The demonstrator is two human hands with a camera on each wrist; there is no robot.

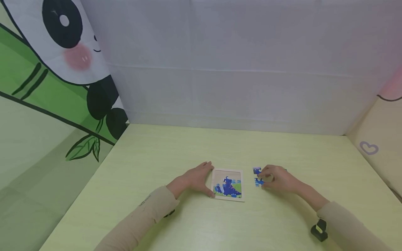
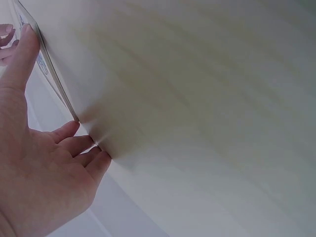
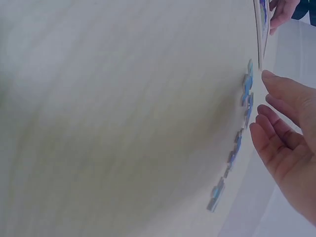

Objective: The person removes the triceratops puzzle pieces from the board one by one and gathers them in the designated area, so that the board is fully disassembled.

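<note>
Fingertips of the right hand [image 1: 278,178] lie right at two small, flat blue jigsaw pieces [image 1: 258,182], which stick out past them toward the other hand, one piece farther from the body than the other. Those fingers are bent, with the thumb standing apart from them, and no piece shows pinched between; whether the tips press on either piece cannot be told. In the right wrist view a ragged row of pieces [image 3: 238,140] runs along the table [image 1: 176,150] on the palm side of this grip. Across a short gap to its left lies a pale, squarish, wooden-looking puzzle frame [image 1: 229,199] holding a partly filled blue dinosaur picture [image 1: 230,188], bare backing toward the far side; being nearly square, the frame gives no clear long axis. The left hand [image 1: 200,177] is spread along the frame's left edge, thumb at the near corner, fingers at the far one. The relation that matters most, I judge, is sideways: loose pieces nearest the right hand, frame directly leftward of that grip, its free right edge facing the pieces.
</note>
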